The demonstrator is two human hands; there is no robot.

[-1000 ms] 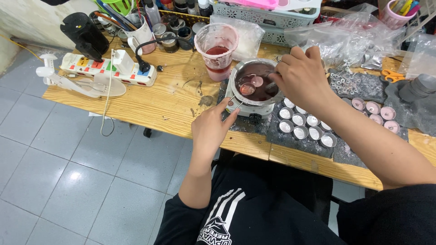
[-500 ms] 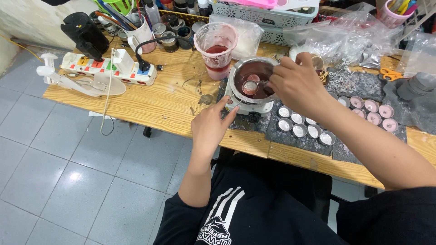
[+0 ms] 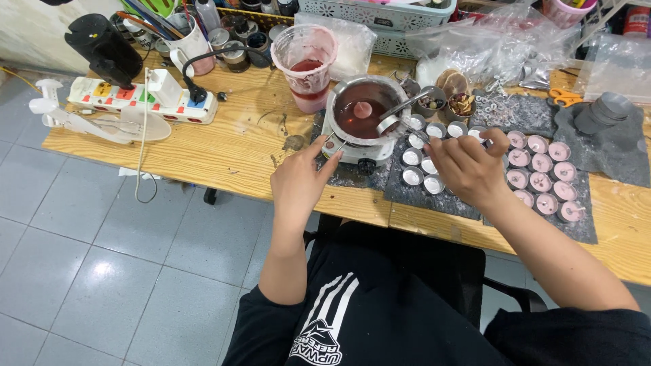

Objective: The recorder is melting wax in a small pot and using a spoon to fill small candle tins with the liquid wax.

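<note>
Two hands (image 3: 298, 181) beside round metal pot (image 3: 363, 112)

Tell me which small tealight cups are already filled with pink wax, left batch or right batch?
The right batch, on the grey mat beyond the right hand: their tops show pink. The cups between the melting pot and that hand look silvery, without pink.

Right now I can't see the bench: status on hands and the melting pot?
Left hand at small burner's edge. Right hand over empty tealight cups. Melting pot full of red wax, ladle inside.
</note>
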